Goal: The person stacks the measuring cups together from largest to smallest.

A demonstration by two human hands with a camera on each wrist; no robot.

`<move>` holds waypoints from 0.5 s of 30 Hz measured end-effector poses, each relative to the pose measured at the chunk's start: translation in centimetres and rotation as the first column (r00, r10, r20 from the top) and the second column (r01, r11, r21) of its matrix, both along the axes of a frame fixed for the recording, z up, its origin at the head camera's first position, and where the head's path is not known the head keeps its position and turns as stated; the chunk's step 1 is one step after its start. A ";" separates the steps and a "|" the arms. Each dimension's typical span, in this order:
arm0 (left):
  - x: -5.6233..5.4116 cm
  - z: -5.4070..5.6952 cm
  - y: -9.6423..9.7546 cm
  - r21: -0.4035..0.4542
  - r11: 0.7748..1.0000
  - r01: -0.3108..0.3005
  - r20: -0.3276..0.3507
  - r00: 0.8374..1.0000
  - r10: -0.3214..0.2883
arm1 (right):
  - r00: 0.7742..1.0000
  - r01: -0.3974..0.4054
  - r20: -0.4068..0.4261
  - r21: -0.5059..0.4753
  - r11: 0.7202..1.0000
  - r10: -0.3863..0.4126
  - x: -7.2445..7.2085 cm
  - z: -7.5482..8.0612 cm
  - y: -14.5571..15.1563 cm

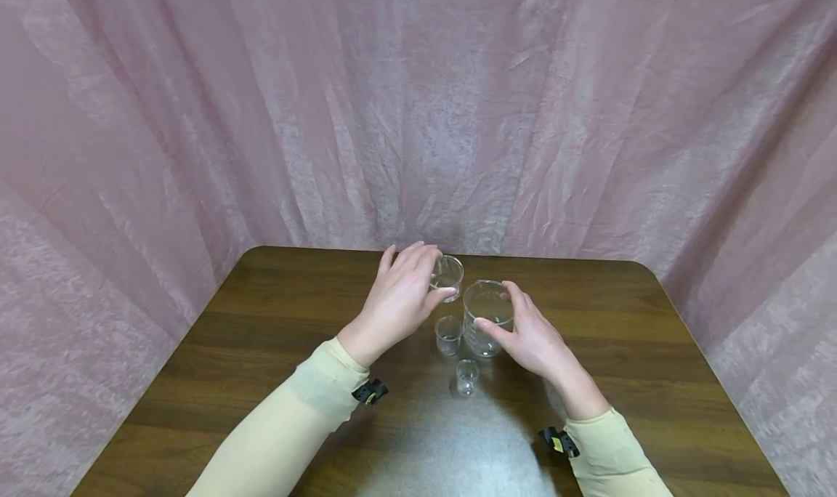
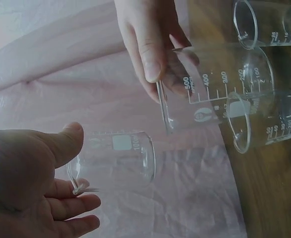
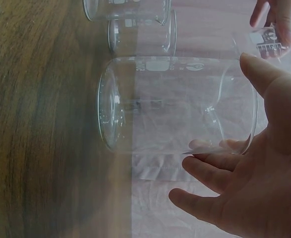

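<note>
Head view: pink cloth [image 1: 431, 119] hangs behind the brown surface [image 1: 314, 301], whose near edge is cut off. My left hand [image 1: 404, 286] pinches a small beaker [image 1: 451, 274], my right hand [image 1: 535, 335] a big beaker [image 1: 480, 337].

Clear, smooth, shiny glass is seen in the biggest beaker [image 3: 173, 106] and the three smaller beakers [image 2: 267, 121]. The table [image 1: 261, 366] is surfaced in smooth wood grain, made glossy where light is reflected in the foreground. The curtain [image 1: 438, 119] behind is made of crumpled, velvety cloth with a patchy sheen. The sleeves [image 1: 281, 417] are made of smooth, matt cloth.
</note>
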State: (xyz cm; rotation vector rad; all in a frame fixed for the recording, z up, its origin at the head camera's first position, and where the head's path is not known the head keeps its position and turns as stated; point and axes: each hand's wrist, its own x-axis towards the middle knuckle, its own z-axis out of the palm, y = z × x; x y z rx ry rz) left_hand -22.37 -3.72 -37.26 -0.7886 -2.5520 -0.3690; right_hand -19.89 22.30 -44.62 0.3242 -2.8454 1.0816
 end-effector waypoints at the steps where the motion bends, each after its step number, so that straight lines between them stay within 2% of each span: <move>1: 0.0 0.1 0.1 -0.002 1.000 0.004 -0.003 1.000 -0.004 | 1.000 0.000 0.000 -0.001 1.000 0.000 0.0 0.0 0.0; 15: 0.1 0.7 1.8 -0.018 0.999 0.035 -0.041 0.999 -0.036 | 1.000 0.003 0.006 -0.003 1.000 -0.003 0.0 0.1 0.0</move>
